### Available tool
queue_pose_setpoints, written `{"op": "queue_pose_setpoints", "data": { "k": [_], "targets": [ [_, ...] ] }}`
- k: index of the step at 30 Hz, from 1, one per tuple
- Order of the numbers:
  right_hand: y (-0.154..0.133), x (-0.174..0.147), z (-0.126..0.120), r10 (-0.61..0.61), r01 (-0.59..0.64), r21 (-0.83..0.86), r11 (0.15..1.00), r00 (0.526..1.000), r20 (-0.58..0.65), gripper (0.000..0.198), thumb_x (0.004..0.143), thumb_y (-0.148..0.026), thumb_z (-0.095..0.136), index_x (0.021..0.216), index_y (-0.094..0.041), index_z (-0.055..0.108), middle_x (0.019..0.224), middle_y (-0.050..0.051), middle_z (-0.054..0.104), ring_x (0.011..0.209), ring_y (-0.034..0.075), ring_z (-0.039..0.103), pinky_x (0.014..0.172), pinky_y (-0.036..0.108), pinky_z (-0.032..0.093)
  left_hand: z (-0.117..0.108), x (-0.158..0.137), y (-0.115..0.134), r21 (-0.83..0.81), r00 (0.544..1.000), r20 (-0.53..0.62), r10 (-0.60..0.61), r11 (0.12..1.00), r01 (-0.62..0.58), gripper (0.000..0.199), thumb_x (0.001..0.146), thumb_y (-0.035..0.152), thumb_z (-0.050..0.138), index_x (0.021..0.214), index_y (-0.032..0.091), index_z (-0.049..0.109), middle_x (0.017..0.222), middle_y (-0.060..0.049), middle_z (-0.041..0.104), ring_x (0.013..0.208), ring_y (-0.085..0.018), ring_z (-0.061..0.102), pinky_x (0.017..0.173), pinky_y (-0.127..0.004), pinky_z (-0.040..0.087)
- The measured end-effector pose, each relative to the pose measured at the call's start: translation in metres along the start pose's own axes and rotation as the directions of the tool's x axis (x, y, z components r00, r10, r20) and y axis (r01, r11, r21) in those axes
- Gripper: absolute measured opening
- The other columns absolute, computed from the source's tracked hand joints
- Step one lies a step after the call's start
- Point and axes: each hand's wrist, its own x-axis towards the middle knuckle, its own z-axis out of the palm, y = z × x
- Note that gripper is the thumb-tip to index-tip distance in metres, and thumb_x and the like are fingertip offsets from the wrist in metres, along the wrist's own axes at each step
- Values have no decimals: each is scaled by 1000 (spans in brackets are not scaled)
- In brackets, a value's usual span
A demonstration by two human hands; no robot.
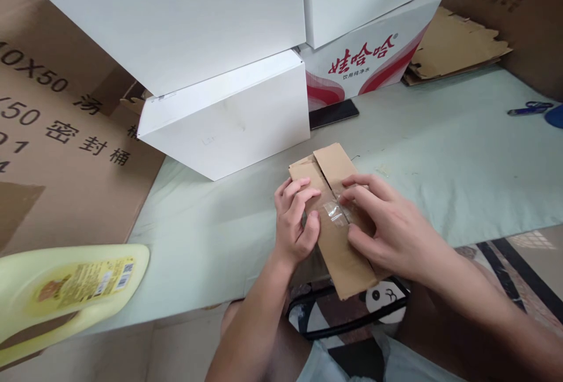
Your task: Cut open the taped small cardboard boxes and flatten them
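Observation:
A small brown cardboard box (347,267) lies slanted at the front edge of the cloth-covered table, its near end jutting past the edge. Its two top flaps meet at a lengthwise seam, and a short piece of clear tape (335,213) crosses this seam. Along the left side, my left hand (298,217) grips the box with bent fingers and the thumb on top. My right hand (387,226) is curled over the right side, thumb and fingertips on the top beside the tape. Its outer fingers are partly hidden.
White boxes (233,124) and a red-lettered carton (360,65) stand behind, with a black phone-like slab (335,114) before them. A yellow bottle (74,288) is at left, by a large carton (65,135). Flattened cardboard (457,44) and a blue tool (530,108) lie right.

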Motion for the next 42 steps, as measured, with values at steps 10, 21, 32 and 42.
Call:
{"op": "queue_pose_setpoints", "data": {
  "k": [10, 21, 32, 42],
  "targets": [
    [0, -1, -1, -16, 16, -24, 1000, 1000, -4, 21, 85, -15, 51, 104, -19, 59, 127, 17, 65, 108, 29, 72, 81, 41, 61, 0, -1, -1, -12, 1000, 6, -11, 1000, 11, 26, 101, 26, 43, 122, 24, 58, 136, -12, 62, 131, -26, 57, 119, -49, 42],
    [3, -3, 2, 3, -4, -19, 1000, 1000, -29, 13, 90, -16, 51, 100, -22, 58, 126, 15, 66, 105, 27, 72, 83, 40, 59, -1, 0, 3, -1, 999, 20, -33, 999, 33, 26, 100, 28, 42, 121, 25, 58, 134, -11, 65, 129, -27, 59, 117, -49, 42],
    [0, -1, 3, 36, -37, -45, 998, 999, -17, 12, 88, -17, 53, 97, -22, 58, 126, 15, 67, 103, 28, 72, 79, 40, 60, -2, 0, 1, 16, 999, 30, -34, 999, 33, 27, 102, 32, 42, 121, 24, 60, 135, -12, 65, 129, -27, 59, 116, -49, 43],
    [1, 2, 2, 39, -38, 68, 997, 999, 1, 14, 87, -15, 52, 98, -22, 57, 128, 16, 64, 114, 30, 69, 90, 46, 58, -3, 1, -4, 23, 999, 21, -27, 999, 27, 27, 103, 32, 42, 121, 24, 59, 135, -12, 65, 129, -28, 59, 116, -51, 44]
  ]
}}
